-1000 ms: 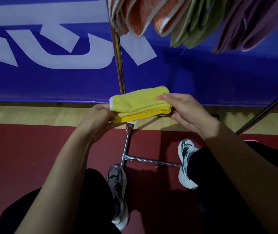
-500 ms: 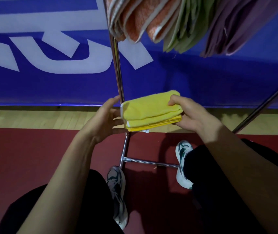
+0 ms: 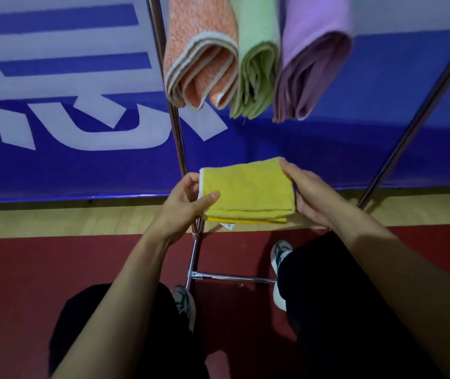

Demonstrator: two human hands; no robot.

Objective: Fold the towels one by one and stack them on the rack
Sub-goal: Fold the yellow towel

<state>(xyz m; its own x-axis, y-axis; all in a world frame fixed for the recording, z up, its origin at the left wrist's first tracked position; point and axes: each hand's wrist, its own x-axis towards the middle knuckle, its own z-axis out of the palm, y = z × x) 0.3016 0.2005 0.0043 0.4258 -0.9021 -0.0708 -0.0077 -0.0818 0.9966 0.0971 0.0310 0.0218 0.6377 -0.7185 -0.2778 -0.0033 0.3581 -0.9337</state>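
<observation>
Nearest the camera are two forearms and two legs in dark trousers, with two shoes on the red floor (image 3: pixel 40 269): the left shoe (image 3: pixel 184 303) and the right shoe (image 3: pixel 279 265).

Between the shoes lies one low crossbar (image 3: pixel 232 277) of the rack, joined to the left upright (image 3: pixel 176 127).

Above it, one folded yellow towel (image 3: pixel 248 191) is held in the air between both hands, in front of the left upright and below the hanging towels. The left hand (image 3: pixel 184 203) grips the towel's left edge, thumb on top and fingers curled beneath. The right hand (image 3: pixel 311 192) holds the right edge, fingertips on the far corner and palm against the side; how its lower fingers lie cannot be told.

Handling judgement: the towel looks light, soft and limp, not fragile, its pile giving good friction. Several layers show at the near edge, with one small tag hanging down. The layers may slide apart or sag if held by one corner, so hold both short edges, or pinch through all layers.

Further off, three folded towels hang from the rack: one orange towel (image 3: pixel 202 56), one green towel (image 3: pixel 258 64) and one purple towel (image 3: pixel 314 64), side by side and touching. The right upright (image 3: pixel 420 110) slants across.

Furthest is one blue banner (image 3: pixel 81 165) with white lettering.
</observation>
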